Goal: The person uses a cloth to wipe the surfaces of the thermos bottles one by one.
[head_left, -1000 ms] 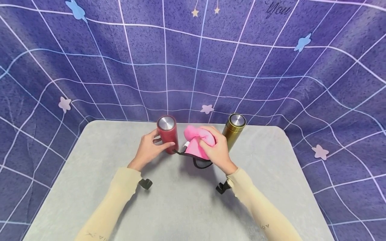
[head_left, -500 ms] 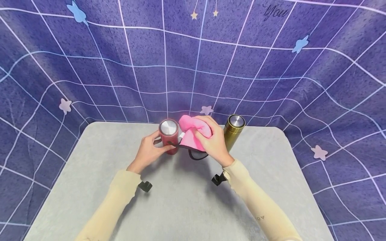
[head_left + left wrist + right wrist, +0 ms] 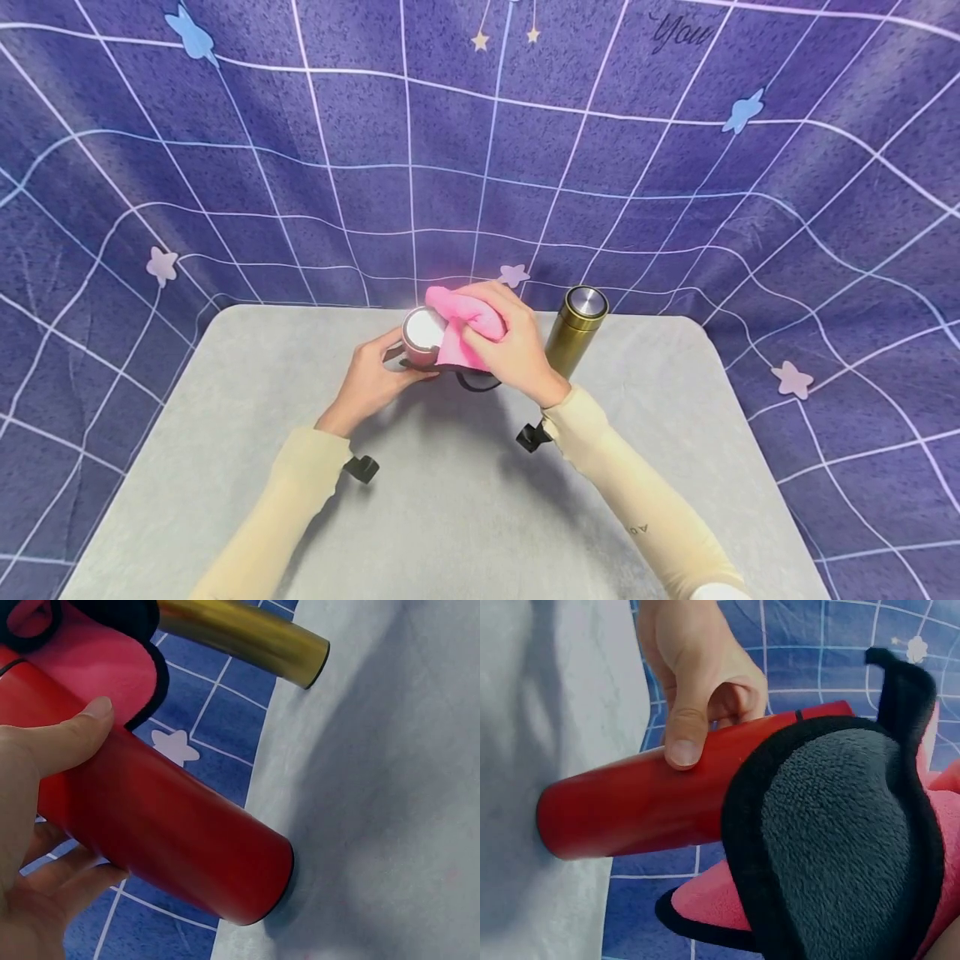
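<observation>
My left hand [image 3: 372, 379] grips a red thermos flask [image 3: 172, 817] around its body, thumb on the near side and fingers behind. The flask's silver lid top [image 3: 422, 329] faces up in the head view, and its base is at the table surface in both wrist views. Bunched in my right hand [image 3: 517, 342] is a soft cleaning cloth [image 3: 453, 346], pink on one side and grey on the other, edged in black. The cloth overlaps the right side of the flask near the lid. Its grey face [image 3: 832, 817] hangs in front of the flask's upper part in the right wrist view.
A gold thermos flask [image 3: 573, 337] stands to the right, just behind my right hand. The grey table [image 3: 450, 500] ends at the back against a purple-blue curtain [image 3: 450, 192] with a grid and stars. Each wrist carries a small black camera mount [image 3: 363, 468].
My right hand has moved left with the cloth, from beside the red flask to over its lid's right side. The flask has shifted slightly right and nearer, its lid turned more toward the head camera.
</observation>
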Motion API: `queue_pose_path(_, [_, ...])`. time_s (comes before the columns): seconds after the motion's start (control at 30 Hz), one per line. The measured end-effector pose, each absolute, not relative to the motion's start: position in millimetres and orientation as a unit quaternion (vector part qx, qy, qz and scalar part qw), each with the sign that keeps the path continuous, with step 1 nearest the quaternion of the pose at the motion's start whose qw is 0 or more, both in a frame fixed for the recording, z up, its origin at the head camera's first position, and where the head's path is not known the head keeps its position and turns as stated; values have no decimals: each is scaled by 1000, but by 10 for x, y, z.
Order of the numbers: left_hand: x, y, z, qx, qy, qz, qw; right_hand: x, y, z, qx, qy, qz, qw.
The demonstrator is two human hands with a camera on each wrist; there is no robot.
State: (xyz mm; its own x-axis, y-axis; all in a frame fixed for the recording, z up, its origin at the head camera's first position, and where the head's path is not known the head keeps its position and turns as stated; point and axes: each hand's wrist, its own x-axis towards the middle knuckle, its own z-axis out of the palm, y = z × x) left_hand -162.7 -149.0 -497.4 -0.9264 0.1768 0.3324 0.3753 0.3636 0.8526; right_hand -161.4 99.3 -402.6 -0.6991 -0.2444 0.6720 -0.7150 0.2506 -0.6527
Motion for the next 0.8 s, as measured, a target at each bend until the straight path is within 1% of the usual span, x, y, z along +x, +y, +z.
queue_pose_path(0.23, [-1616, -1484, -4930, -169, -830, -523, 99, -1588, 988, -4083, 335, -777, 489, 213])
queue_pose_path(0.47, [-1592, -1468, -4898, -164, -826, -531, 92, -1574, 979, -4090, 358, -777, 469, 218])
queue_pose_path(0.8, [-1582, -1432, -4862, -163, -820, -542, 87, -1544, 978, -4080, 353, -782, 461, 226])
